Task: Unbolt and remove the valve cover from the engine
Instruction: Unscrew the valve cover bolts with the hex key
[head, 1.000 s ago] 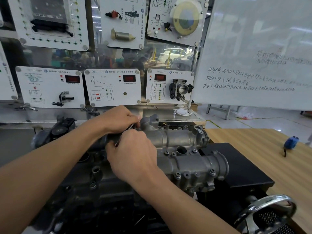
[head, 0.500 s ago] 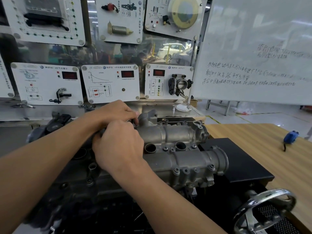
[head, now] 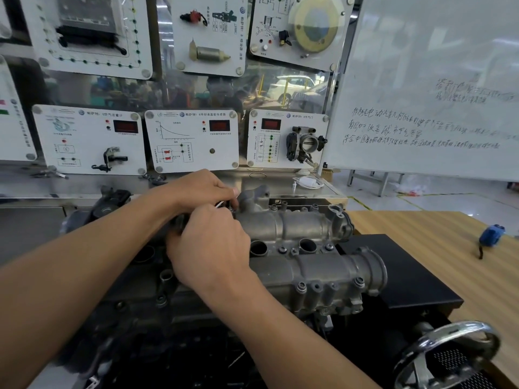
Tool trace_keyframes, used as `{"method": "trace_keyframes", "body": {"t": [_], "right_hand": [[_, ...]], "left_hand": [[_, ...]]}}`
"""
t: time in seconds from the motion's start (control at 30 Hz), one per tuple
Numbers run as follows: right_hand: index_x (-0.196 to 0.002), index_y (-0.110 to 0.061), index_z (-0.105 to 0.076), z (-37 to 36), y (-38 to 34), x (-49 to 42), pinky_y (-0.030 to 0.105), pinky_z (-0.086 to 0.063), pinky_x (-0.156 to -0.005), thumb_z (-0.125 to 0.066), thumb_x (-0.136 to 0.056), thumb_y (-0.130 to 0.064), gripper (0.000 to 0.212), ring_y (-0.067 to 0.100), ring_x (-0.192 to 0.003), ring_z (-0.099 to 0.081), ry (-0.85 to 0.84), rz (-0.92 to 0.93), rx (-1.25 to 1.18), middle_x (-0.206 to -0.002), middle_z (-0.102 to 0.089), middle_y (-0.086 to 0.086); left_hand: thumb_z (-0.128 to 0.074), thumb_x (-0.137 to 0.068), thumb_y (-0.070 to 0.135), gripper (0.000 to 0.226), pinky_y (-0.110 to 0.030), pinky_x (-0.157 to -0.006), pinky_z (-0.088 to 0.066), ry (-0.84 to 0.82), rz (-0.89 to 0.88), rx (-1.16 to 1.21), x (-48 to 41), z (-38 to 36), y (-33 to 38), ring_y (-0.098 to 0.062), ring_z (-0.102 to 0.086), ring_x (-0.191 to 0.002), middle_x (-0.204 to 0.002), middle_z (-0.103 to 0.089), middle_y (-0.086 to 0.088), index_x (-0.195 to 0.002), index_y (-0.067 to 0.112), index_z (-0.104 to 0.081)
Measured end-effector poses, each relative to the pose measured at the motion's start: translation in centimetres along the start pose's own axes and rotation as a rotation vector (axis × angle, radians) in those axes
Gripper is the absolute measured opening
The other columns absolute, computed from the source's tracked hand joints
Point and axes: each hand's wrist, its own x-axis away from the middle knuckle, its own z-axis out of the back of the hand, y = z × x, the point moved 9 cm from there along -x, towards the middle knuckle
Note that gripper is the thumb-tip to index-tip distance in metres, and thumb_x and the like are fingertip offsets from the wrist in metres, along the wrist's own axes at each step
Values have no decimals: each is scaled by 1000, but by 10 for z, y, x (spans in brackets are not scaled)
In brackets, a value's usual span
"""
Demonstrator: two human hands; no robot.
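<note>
The grey cast valve cover lies across the top of the dark engine, with two round plug wells and several bolts showing along its middle and front. My left hand curls over the cover's far left end and pinches a thin metal tool whose tip pokes out by the fingers. My right hand sits just in front of it with fingers curled down toward the same spot; what they hold is hidden behind the hand.
A black stand plate and a chrome handwheel sit at the right of the engine. A wooden table carries a blue tape measure. Sensor display panels and a whiteboard stand behind.
My right hand has shifted left and back toward the cover's far end, uncovering a second plug well. The left hand stayed at the same spot.
</note>
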Motion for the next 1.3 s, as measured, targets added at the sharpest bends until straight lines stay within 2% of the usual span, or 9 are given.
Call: {"method": "trace_keyframes", "body": {"t": [0.13, 0.27, 0.4, 0.63, 0.9, 1.07, 1.13, 1.2, 1.3], "right_hand": [[-82, -15, -56, 23, 21, 10, 33, -41, -64, -60, -81, -36, 21, 36, -84, -63, 4, 20, 88, -93, -63, 11], [-72, -16, -57, 55, 71, 13, 32, -55, -63, -60, -86, -43, 31, 22, -66, -61, -45, -9, 238, -72, -60, 0], [-71, -21, -59, 88, 123, -14, 31, -48, -61, -59, -94, -43, 31, 21, -70, -59, -31, -33, 364, -79, -62, 2], [-80, -12, -71, 99, 133, -60, 36, -48, -65, -58, -96, -31, 28, 24, -73, -58, 86, 155, 365, -76, -68, 4], [-92, -15, -75, 107, 130, -58, 38, -50, -75, -62, -95, -32, 22, 23, -87, -59, 87, 334, 369, -84, -69, 1], [-80, -11, -71, 102, 120, -47, 36, -48, -69, -59, -96, -29, 28, 19, -67, -54, 106, 330, 291, -70, -65, -1], [-75, -13, -69, 105, 114, -41, 31, -44, -64, -59, -96, -30, 29, 15, -62, -51, 104, 304, 292, -66, -62, -5], [-74, -15, -70, 121, 115, -31, 28, -43, -61, -62, -94, -29, 26, 11, -60, -55, 173, 278, 225, -65, -65, -6], [-77, -16, -73, 149, 126, -5, 34, -53, -61, -66, -90, -30, 20, 11, -62, -61, 301, 208, 145, -68, -69, -6]], "left_hand": [[-59, -94, 45, 31, -36, -88, -50, 63, 9, -2, 1, 0, 1, -23, -68, -92, -86, -76, 0, -74, 34, -80], [-55, -94, 48, 38, -31, -67, -38, 99, 17, -33, -1, -3, -2, -22, -51, -64, -70, -59, -13, -69, 23, -68], [-50, -97, 53, 44, -23, -56, -36, 52, -1, -68, 2, -3, -2, -9, -44, -50, -65, -54, -5, -83, 21, -78], [-63, -96, 22, 15, -19, -67, -46, 71, -204, -152, 9, 2, 17, 7, -63, -68, -78, -73, 14, -96, 25, -77], [-57, -98, 21, 21, -42, -74, -53, 92, -277, -445, 13, 0, 30, -21, -66, -73, -77, -72, -4, -91, 9, -73], [-58, -98, 14, 16, -19, -68, -58, 373, -375, -101, 19, 50, 66, -4, -70, -65, -76, -72, 6, -101, 16, -73], [-60, -96, 14, 16, -17, -71, -56, 352, -402, -216, 15, 56, 77, 2, -68, -72, -81, -75, 7, -101, 14, -76], [-61, -96, 18, 17, -33, -81, -56, 284, -407, -378, 6, 46, 81, -6, -68, -84, -93, -76, 4, -105, 17, -76], [-62, -96, 24, 21, -24, -68, -44, 157, -486, -524, -5, 11, 93, 1, -58, -71, -77, -66, 23, -112, 24, -74]]}}
